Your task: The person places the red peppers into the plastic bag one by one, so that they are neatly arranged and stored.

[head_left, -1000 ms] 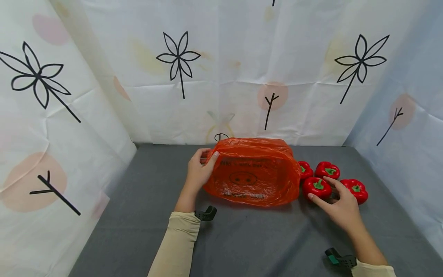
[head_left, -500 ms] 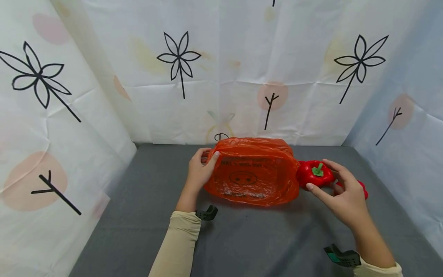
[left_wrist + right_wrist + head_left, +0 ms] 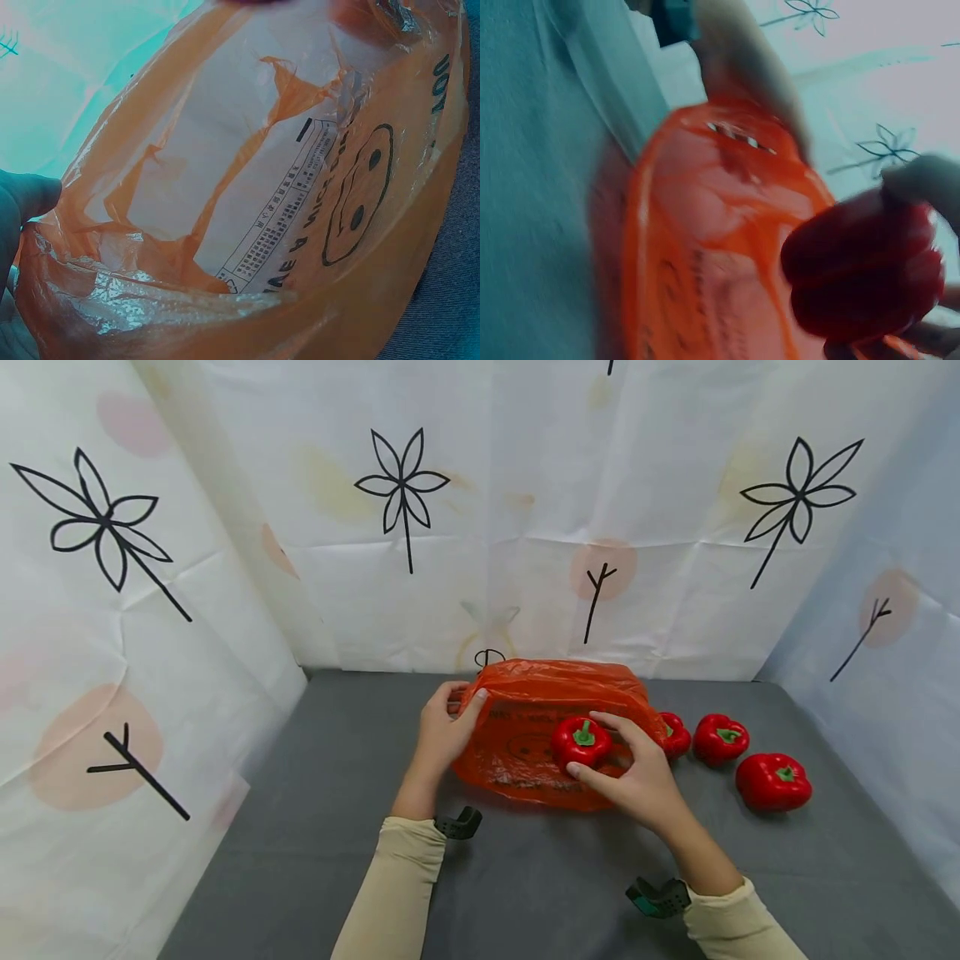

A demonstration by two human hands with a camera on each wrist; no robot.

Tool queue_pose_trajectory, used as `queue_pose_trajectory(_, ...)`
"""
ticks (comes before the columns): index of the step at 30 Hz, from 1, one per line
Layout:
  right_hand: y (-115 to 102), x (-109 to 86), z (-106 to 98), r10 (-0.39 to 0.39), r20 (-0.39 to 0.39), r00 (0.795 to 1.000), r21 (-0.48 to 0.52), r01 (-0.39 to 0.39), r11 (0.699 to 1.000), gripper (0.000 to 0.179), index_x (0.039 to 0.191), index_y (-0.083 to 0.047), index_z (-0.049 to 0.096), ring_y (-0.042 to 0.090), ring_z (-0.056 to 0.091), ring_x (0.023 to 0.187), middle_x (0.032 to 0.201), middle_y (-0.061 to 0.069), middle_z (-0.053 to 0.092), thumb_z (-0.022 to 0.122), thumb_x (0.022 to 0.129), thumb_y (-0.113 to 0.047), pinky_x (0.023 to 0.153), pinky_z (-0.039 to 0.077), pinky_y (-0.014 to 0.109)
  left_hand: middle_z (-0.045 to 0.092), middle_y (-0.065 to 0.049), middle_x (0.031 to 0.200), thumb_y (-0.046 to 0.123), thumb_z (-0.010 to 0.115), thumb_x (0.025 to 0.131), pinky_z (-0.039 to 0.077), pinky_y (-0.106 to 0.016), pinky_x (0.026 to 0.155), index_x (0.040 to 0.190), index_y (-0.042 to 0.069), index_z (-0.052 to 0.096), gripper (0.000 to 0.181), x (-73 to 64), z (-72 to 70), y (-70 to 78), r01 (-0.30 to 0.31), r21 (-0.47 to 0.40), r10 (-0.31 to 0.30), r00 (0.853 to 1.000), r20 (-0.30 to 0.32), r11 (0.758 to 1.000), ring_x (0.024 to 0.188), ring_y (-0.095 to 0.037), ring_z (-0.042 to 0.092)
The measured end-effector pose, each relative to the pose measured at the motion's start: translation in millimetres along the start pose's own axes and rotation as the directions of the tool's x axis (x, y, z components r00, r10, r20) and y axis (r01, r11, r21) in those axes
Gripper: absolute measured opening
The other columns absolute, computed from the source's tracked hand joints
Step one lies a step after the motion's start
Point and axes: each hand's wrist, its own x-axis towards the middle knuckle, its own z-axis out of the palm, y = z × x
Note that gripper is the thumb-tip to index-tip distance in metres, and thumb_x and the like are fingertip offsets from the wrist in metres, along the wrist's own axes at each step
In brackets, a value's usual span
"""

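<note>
A red-orange plastic bag (image 3: 498, 768) lies with its mouth spread toward me. My left hand (image 3: 444, 731) pinches the bag's left rim, thumb on the near side; in the left wrist view the bag's inside (image 3: 225, 180) shows printed text and a face drawing. At the mouth, my right hand (image 3: 637, 772) grips a red bell pepper (image 3: 582, 742) by its sides, green stem facing me. The right wrist view has this bell pepper (image 3: 866, 262) up close against the bag (image 3: 690, 225), somewhat blurred.
Three more red bell peppers stand right of the bag: one (image 3: 677, 737) partly behind its edge, one (image 3: 721, 739) beside that, and one (image 3: 774, 782) nearer me. A grey cloth (image 3: 525, 877) covers the table. Patterned white sheets (image 3: 510, 510) enclose the back and sides.
My right hand has picked up the nearest-left bell pepper from the group and carried it left, to the bag's mouth. The left hand keeps its hold on the rim.
</note>
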Motion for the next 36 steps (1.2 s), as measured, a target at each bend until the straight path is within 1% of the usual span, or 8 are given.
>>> queue_pose_trajectory(3,5.1,7.3,17.6,0.055,0.034,0.998,-0.017,-0.054,0.998,0.074,0.14,-0.019,0.051,0.016,0.065,0.106,0.133,0.0,0.056,0.085,0.076,-0.035,0.083,0.058,0.03,0.062,-0.001,0.115,0.06,0.059,0.091,0.055,-0.043,0.083,0.124,0.023,0.059,0.05,0.3,0.2,1.8,-0.003,0.0,0.003,1.0,0.003,1.0,0.101,-0.019,0.062)
queue_pose_trajectory(7,10.4,19.8,38.1,0.085,0.058,0.995,-0.055,-0.082,0.995,0.076,0.138,-0.015,0.051,0.02,0.065,0.108,0.132,0.002,0.057,0.085,0.075,-0.042,0.086,0.058,0.039,0.062,-0.001,0.115,0.058,0.059,0.091,0.055,-0.043,0.083,0.123,0.024,0.059,0.047,0.3,-0.9,3.6,-0.005,-0.003,0.005,1.0,0.003,1.0,0.1,-0.019,0.062)
queue_pose_trajectory(10,12.8,30.7,51.5,0.105,0.068,0.992,-0.047,-0.102,0.994,0.075,0.136,-0.014,0.052,0.021,0.064,0.109,0.129,0.003,0.058,0.084,0.075,-0.044,0.087,0.057,0.041,0.062,-0.001,0.114,0.056,0.06,0.092,0.055,-0.043,0.083,0.123,0.023,0.06,0.045,0.8,-2.1,4.8,-0.008,-0.006,0.008,1.0,-0.004,1.0,0.099,-0.019,0.062)
queue_pose_trajectory(17,23.0,53.7,76.3,0.188,0.052,0.981,-0.029,-0.186,0.982,0.071,0.133,-0.021,0.053,0.021,0.06,0.114,0.126,0.0,0.061,0.084,0.074,-0.047,0.094,0.054,0.044,0.063,-0.001,0.115,0.057,0.061,0.091,0.055,-0.043,0.085,0.123,0.023,0.06,0.046,1.7,-3.7,4.2,-0.002,-0.003,0.002,1.0,-0.002,1.0,0.101,-0.019,0.062)
queue_pose_trajectory(21,26.7,63.4,86.3,0.209,0.037,0.977,-0.035,-0.208,0.978,0.071,0.133,-0.019,0.054,0.023,0.061,0.114,0.124,0.002,0.062,0.085,0.074,-0.045,0.094,0.053,0.045,0.064,-0.001,0.114,0.056,0.061,0.092,0.056,-0.043,0.083,0.123,0.023,0.06,0.045,1.1,-3.5,4.5,-0.004,-0.01,0.004,1.0,0.006,1.0,0.1,-0.019,0.063)
queue_pose_trajectory(26,32.1,72.8,95.0,0.199,0.018,0.98,-0.023,-0.199,0.98,0.066,0.129,-0.018,0.054,0.023,0.063,0.112,0.123,0.004,0.063,0.086,0.075,-0.038,0.093,0.054,0.043,0.063,-0.001,0.114,0.056,0.06,0.092,0.056,-0.042,0.083,0.122,0.023,0.06,0.045,0.3,-2.4,4.7,-0.008,-0.016,0.008,1.0,0.012,1.0,0.099,-0.019,0.063)
queue_pose_trajectory(29,35.7,75.3,97.7,0.2,0.017,0.98,-0.001,-0.2,0.98,0.068,0.132,-0.017,0.052,0.024,0.062,0.114,0.125,0.006,0.062,0.086,0.075,-0.035,0.096,0.053,0.044,0.063,-0.001,0.113,0.055,0.061,0.092,0.056,-0.042,0.083,0.122,0.023,0.061,0.044,0.0,-2.5,5.0,-0.004,-0.026,0.004,1.0,0.011,1.0,0.099,-0.019,0.063)
queue_pose_trajectory(36,42.6,78.0,102.9,0.227,0.014,0.974,-0.009,-0.227,0.974,0.07,0.132,-0.017,0.05,0.027,0.061,0.117,0.127,0.007,0.06,0.085,0.076,-0.036,0.099,0.051,0.045,0.063,-0.002,0.114,0.051,0.062,0.093,0.056,-0.041,0.084,0.123,0.02,0.061,0.043,-0.5,-4.5,4.7,0.003,-0.038,-0.003,1.0,0.007,0.999,0.099,-0.018,0.063)
